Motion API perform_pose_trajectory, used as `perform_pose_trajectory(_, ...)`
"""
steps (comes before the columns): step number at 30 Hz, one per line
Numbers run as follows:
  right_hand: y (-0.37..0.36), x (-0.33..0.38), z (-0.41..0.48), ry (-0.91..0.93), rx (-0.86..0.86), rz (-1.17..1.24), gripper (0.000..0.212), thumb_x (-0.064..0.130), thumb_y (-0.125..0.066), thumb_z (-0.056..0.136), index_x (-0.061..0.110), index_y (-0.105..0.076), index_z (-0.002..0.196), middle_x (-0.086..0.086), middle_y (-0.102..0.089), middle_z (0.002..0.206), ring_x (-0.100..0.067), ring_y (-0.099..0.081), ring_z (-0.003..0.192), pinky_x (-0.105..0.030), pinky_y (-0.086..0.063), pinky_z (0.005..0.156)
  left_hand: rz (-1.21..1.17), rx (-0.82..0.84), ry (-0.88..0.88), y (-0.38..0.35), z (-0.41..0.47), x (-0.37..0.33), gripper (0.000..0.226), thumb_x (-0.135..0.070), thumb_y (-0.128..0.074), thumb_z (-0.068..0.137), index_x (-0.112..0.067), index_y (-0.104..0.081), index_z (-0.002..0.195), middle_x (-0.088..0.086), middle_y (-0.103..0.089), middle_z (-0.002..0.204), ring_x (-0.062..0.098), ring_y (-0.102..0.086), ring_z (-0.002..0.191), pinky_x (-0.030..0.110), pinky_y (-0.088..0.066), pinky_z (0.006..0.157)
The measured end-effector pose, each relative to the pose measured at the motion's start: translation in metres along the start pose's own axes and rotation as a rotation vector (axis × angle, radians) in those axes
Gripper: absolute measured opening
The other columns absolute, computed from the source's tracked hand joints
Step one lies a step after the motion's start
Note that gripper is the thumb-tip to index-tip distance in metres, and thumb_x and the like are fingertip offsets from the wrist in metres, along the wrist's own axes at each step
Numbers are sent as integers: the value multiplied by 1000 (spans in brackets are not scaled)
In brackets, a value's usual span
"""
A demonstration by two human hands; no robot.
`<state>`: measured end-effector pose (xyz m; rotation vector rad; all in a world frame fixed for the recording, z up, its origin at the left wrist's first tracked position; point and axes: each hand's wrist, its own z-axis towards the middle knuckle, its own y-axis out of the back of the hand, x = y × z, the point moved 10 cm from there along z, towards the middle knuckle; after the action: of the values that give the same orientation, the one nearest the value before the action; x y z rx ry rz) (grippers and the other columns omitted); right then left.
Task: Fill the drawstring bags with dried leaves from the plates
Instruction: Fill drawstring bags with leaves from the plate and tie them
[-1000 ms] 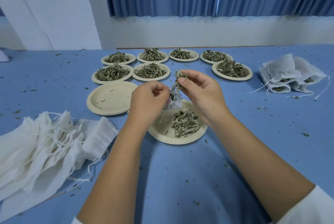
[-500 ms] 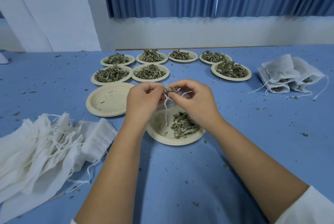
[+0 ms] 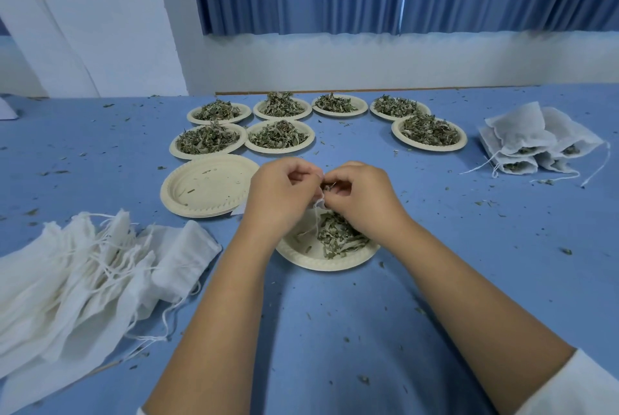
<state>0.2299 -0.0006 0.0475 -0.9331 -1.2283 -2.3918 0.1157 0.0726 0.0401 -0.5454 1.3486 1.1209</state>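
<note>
Blue cloth covers the surface (image 3: 435,280), and it is already peppered with leaf crumbs (image 3: 566,251), which tells me where the danger lies. Both hands meet just above the near plate (image 3: 335,267). My left grip (image 3: 284,193) has its fingers curled tight, pinching the mouth of a small drawstring bag (image 3: 320,204). Most of the bag is hidden behind the knuckles, so I cannot tell how full it is. My right grip (image 3: 361,200) is curled too, fingertips at that mouth with dark leaf scraps (image 3: 330,186) pinched between them. The cord (image 3: 315,223) hangs from the bag down to the dried leaves (image 3: 341,237) heaped on the plate.

I judge spillage the likeliest fault. The opening is narrow and half hidden from me, so scraps pushed blind may slide past the hem. Over the plate that costs little, but if the hands drift sideways the scraps land on the cloth. If the left pinch slackens, the mouth could fold shut and the next push would crush leaves against fabric. The dangling cord may snag stems and drag them off the plate. Overstuffing would stop the cord drawing closed.

Filled bags (image 3: 529,143) lie well apart at far right, empty bags (image 3: 83,274) at near left.
</note>
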Motion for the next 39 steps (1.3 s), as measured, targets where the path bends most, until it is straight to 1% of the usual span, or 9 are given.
perform_pose_trajectory(7, -12, -22, 1, -278, 104, 523, 24, 3, -72, 80, 25, -72, 89, 5, -75, 88, -5, -71, 83, -20, -56, 79, 42, 7, 54, 4, 2, 9, 8, -9, -66, 87, -16, -70, 85, -4, -71, 63, 12, -72, 66, 44, -59, 84)
perform_pose_trajectory(13, 2, -8, 0, -97, -41, 236, 17, 10, -74, 82, 27, -74, 80, 16, -67, 78, 0, -61, 65, -6, -43, 65, 83, 2, 50, 4, 2, 9, 13, -12, -61, 88, -17, -70, 80, -4, -70, 60, 16, -70, 69, 45, -59, 84)
perform_pose_trajectory(17, -1, -9, 0, -63, -70, 78, 28, 12, -74, 78, 35, -67, 66, 7, -52, 82, 4, -48, 64, -5, -34, 62, 82, 72, 29, -6, 1, 6, 11, -11, -61, 89, -13, -69, 84, -3, -69, 62, 9, -67, 61, 45, -59, 83)
perform_pose_trajectory(21, -10, -6, 0, -21, -13, 10, 12, 17, -67, 85, 23, -78, 84, 2, -48, 90, -7, -48, 84, -11, -32, 72, 123, 41, 3, -4, 2, 5, 9, -12, -60, 91, -12, -69, 87, 2, -70, 72, 20, -69, 69, 43, -58, 81)
perform_pose_trajectory(25, -4, -1, 0, 1, -22, -20, 36, 40, -45, 88, 23, -74, 73, 12, -40, 91, -8, -37, 98, -6, -28, 83, 66, -22, 15, 6, 3, 6, 9, -14, -61, 92, -12, -68, 87, -1, -70, 68, 11, -67, 64, 36, -58, 75)
perform_pose_trajectory(29, -24, -6, -5, -17, 180, -132, 48, 39, -29, 93, 22, -62, 62, 9, -42, 111, -8, -27, 103, -33, -32, 95, 35, 34, -21, 0, 1, -1, 9, -15, -62, 92, -10, -68, 87, 2, -70, 73, 20, -69, 73, 44, -58, 83)
perform_pose_trajectory(31, -26, -9, -4, -21, 208, -111, 49, 35, -32, 99, 17, -68, 71, 11, -43, 113, -8, -29, 108, -30, -31, 98, 23, 27, -18, 0, 1, 0, 9, -15, -62, 92, -10, -69, 88, 2, -70, 73, 18, -68, 71, 46, -58, 84)
perform_pose_trajectory(34, -6, -6, 1, -36, 73, 65, 40, 35, -37, 90, 27, -73, 77, 17, -47, 102, -4, -39, 108, -5, -26, 87, -20, -9, 14, 6, 4, 5, 10, -14, -61, 93, -11, -68, 88, 6, -70, 75, 16, -68, 73, 48, -58, 87)
perform_pose_trajectory(39, 17, -7, 4, -69, -29, 106, 37, 36, -36, 75, 32, -69, 58, 10, -52, 88, -4, -48, 96, -11, -31, 77, -58, -54, 26, 12, 5, 8, 11, -11, -59, 94, -13, -67, 86, -3, -68, 64, 3, -65, 60, 40, -60, 82)
